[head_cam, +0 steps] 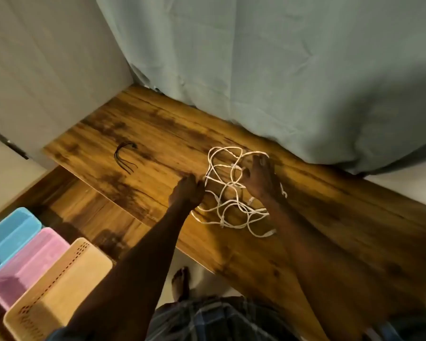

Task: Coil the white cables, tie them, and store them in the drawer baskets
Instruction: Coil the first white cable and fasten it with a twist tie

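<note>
While loose white cables (pixel 231 190) lie tangled on the wooden tabletop (pixel 330 217), left hand (pixel 187 190) pinches a strand at the tangle's edge, right hand (pixel 258 178) rests spread on it, black ties (pixel 124 156) well apart.

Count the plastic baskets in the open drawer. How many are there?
3, side by side at lower left: blue basket farthest left, pink basket in the middle, beige basket nearest the person. More may lie outside the frame.

A wooden table top (pixel 305 200) with dark grain fills the middle, under warm, dim light. Behind it hangs a grey-green curtain (pixel 280 70). At the far left stands a pale wall (pixel 47 57). Pale floor (pixel 207 279) shows below the near edge of the table.
</note>
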